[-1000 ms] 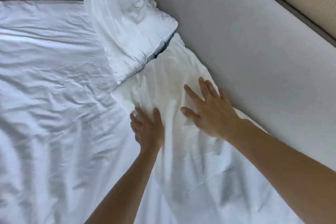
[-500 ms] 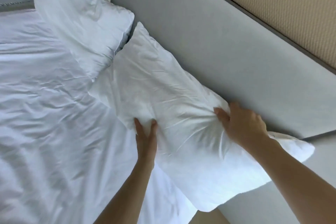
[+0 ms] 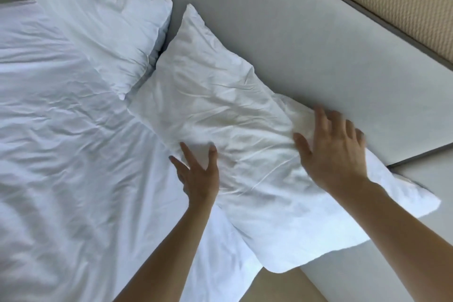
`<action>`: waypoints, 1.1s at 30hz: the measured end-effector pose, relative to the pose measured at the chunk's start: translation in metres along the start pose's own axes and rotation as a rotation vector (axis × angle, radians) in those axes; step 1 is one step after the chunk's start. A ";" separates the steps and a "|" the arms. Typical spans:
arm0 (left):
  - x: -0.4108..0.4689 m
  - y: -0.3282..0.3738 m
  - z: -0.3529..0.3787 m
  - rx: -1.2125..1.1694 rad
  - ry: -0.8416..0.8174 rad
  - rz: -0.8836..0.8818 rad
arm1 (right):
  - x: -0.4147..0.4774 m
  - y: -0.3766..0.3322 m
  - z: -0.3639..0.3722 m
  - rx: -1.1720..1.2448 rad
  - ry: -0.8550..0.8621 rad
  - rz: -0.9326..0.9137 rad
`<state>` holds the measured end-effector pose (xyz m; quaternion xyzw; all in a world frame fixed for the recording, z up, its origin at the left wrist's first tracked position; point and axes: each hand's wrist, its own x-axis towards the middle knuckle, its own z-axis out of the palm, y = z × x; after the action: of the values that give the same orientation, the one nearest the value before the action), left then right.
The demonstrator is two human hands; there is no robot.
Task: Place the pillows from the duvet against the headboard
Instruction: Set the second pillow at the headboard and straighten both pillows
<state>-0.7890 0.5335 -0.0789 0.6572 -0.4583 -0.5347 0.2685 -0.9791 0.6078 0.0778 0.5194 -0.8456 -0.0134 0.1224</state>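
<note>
A person sets a second pillow against the headboard of a freshly made bed.

Both hands lie flat on the near pillow (image 3: 220, 115), fingers spread apart and gripping nothing, apparently to press it back and smooth its case. The left hand (image 3: 199, 174) bears on its lower edge where it meets the duvet (image 3: 61, 154); the right hand (image 3: 335, 152), slightly blurred, pushes at the 3 o'clock end, where the pillow touches the grey headboard (image 3: 306, 44). The pillow leans tilted along the headboard, its 4 o'clock corner overhanging the side of the bed. At 11 o'clock the far pillow (image 3: 103, 19) already rests beside it, the two just touching, so the task looks nearly done.
</note>
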 end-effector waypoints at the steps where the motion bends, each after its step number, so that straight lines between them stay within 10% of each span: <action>1: -0.006 0.001 0.003 0.014 0.081 0.114 | 0.001 -0.014 0.005 0.032 0.075 -0.102; 4: -0.017 -0.001 0.021 0.163 0.035 0.461 | 0.011 -0.068 0.023 0.147 0.048 -0.446; 8: -0.022 -0.026 0.048 0.346 -0.084 0.374 | 0.031 -0.086 0.046 -0.263 -0.295 -0.933; 18: -0.065 -0.019 0.011 0.519 -0.144 0.238 | 0.070 -0.016 0.012 -0.390 -0.179 -0.528; 25: -0.162 -0.030 -0.131 1.042 0.153 0.333 | -0.056 -0.057 -0.010 0.045 -0.301 -0.642; 33: -0.343 -0.072 -0.270 1.088 0.393 -0.022 | -0.208 -0.159 -0.088 0.221 -0.426 -0.921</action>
<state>-0.5124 0.8326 0.0933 0.7924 -0.6020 -0.0928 -0.0334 -0.7311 0.7268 0.0994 0.8334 -0.5317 -0.0821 -0.1266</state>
